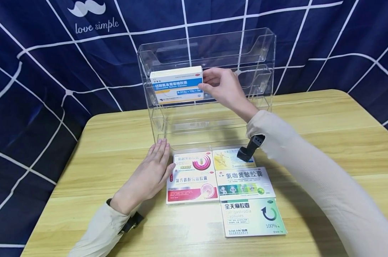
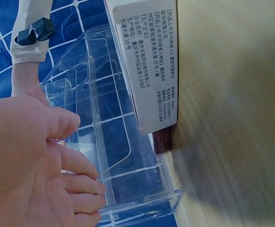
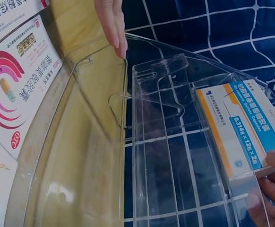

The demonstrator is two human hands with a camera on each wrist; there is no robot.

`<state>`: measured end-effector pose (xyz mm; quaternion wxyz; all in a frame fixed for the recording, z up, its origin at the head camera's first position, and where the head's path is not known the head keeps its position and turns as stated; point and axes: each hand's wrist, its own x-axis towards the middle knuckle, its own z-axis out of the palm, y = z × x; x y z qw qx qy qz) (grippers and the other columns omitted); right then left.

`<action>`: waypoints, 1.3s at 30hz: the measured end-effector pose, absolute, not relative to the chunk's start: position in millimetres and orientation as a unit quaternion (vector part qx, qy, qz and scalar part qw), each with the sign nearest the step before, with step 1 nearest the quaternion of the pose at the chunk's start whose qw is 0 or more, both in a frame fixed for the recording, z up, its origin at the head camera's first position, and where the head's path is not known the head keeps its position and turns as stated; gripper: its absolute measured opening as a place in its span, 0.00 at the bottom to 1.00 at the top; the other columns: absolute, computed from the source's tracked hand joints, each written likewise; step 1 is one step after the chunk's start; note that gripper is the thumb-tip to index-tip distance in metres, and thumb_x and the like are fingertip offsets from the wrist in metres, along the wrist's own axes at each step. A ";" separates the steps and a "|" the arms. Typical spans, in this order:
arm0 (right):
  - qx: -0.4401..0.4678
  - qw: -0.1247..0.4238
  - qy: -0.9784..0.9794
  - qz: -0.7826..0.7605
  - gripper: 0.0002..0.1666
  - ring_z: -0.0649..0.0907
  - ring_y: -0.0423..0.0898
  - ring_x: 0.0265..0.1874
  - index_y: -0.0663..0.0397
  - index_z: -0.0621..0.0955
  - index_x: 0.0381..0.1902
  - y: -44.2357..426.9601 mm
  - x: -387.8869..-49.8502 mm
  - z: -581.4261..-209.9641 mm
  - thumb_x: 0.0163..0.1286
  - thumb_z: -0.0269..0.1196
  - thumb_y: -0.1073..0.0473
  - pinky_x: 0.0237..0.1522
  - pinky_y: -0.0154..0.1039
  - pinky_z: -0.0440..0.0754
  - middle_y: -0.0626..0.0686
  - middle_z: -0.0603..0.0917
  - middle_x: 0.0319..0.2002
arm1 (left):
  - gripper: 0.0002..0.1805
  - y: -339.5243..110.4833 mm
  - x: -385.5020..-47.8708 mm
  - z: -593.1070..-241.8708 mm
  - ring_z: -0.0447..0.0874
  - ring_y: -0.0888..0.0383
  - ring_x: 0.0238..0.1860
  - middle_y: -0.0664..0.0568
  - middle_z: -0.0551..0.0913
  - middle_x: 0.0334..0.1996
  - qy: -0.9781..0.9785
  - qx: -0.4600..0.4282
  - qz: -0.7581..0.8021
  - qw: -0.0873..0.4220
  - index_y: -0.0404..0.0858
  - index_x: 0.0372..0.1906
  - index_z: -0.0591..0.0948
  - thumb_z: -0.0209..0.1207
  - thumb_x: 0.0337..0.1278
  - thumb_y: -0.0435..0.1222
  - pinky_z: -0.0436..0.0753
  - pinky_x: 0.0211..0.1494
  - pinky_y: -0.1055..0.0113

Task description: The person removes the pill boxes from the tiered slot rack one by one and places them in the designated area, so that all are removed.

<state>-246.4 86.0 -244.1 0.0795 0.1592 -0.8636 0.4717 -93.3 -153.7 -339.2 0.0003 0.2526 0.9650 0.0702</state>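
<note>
A white medicine box with a blue band and an orange stripe (image 1: 176, 85) stands upright in the upper part of a clear acrylic rack (image 1: 149, 98). My right hand (image 1: 224, 87) pinches its right end between thumb and fingers; the right wrist view shows the same box (image 3: 236, 127) behind the rack's clear front lip. My left hand (image 1: 145, 178) lies with straight fingers at the rack's lower left corner, beside the boxes on the table. In the left wrist view, that palm (image 2: 33, 165) holds nothing. Whether its fingertips press the rack is hard to tell.
In front of the rack lie a pink-ringed box (image 1: 189, 162), a red and white box (image 1: 192, 189), a yellow box (image 1: 224, 160), a white and green box (image 1: 243, 184) and a pale green box (image 1: 253, 217) on the wooden table (image 1: 113, 153). A blue checked cloth (image 1: 100, 67) hangs behind.
</note>
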 end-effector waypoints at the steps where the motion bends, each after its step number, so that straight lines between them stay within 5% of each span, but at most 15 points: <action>1: 0.159 0.079 -0.865 0.470 0.19 0.84 0.46 0.43 0.59 0.81 0.53 85.9 -246.4 -243.8 0.65 0.66 0.60 0.47 0.37 0.79 0.56 0.85 0.46 | 0.35 -153.8 -93.5 -339.3 0.43 0.40 0.75 0.32 0.48 0.73 0.965 0.253 0.069 0.000 0.23 0.72 0.54 0.42 0.75 0.46 0.48 0.75 0.50; 22: 0.155 0.056 -0.839 0.519 0.20 0.83 0.45 0.49 0.59 0.79 0.55 92.2 -247.6 -242.1 0.66 0.65 0.58 0.50 0.36 0.80 0.55 0.83 0.50 | 0.34 -153.7 -95.2 -341.2 0.42 0.40 0.75 0.32 0.47 0.73 0.965 0.252 0.070 -0.003 0.23 0.72 0.53 0.41 0.75 0.46 0.48 0.76 0.50; 39: 0.166 0.140 -0.806 0.551 0.19 0.84 0.43 0.45 0.58 0.83 0.52 97.4 -246.8 -237.7 0.64 0.68 0.59 0.47 0.34 0.81 0.55 0.86 0.46 | 0.34 -154.7 -97.1 -343.6 0.44 0.40 0.74 0.31 0.48 0.73 0.964 0.256 0.068 -0.010 0.23 0.71 0.54 0.41 0.75 0.45 0.48 0.76 0.50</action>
